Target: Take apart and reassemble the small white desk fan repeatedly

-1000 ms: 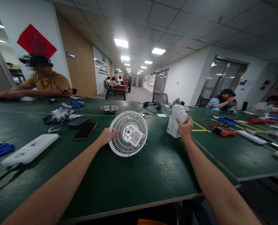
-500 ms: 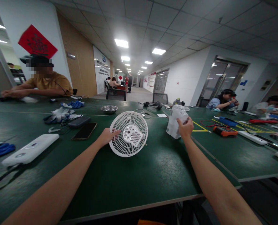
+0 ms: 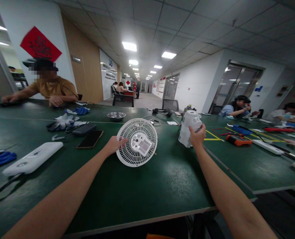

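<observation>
Hands well apart, both clamped: left hand (image 3: 113,145) on the left rim of a white fan grille (image 3: 137,142), thumb over the ribs; right hand (image 3: 198,135) around the right side of a white housing (image 3: 186,132). Beneath everything, across the lower frame, a green table (image 3: 142,196). At upper left, a seated person (image 3: 50,88) in a mustard top, forearms on the far edge. At centre, the round grille, tilted, with a slotted hub plate facing the camera. Right of centre, the upright housing, vented near the top. At lower left, a white oblong device (image 3: 34,158) with a dark cord. Beyond it, grey-and-white gloves (image 3: 62,122), then a dark phone (image 3: 90,139) near the left hand. Far right, an orange-and-black meter (image 3: 239,140). Behind the grille, a shallow metal bowl (image 3: 116,115).
</observation>
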